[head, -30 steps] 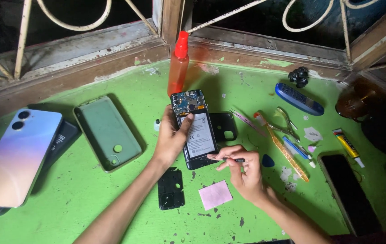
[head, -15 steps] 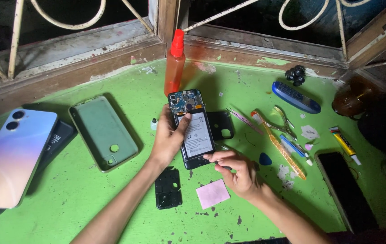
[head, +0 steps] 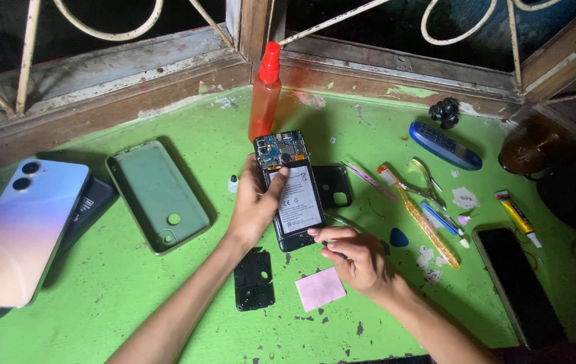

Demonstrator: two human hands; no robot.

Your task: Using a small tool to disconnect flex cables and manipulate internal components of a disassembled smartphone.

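Left hand (head: 255,205) grips the glossy opened phone (head: 290,190) — right hand (head: 355,259) pinches closed at its edge.

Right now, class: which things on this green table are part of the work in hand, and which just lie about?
In hand:
left hand
right hand
opened phone

Lying about:
green case
pastel phone
orange bottle
toothbrush
pink square
black cover piece

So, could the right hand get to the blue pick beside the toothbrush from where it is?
Probably yes. The right hand is at the opened phone's lower edge, and the blue pick lies just to its right on bare green table, nothing between.
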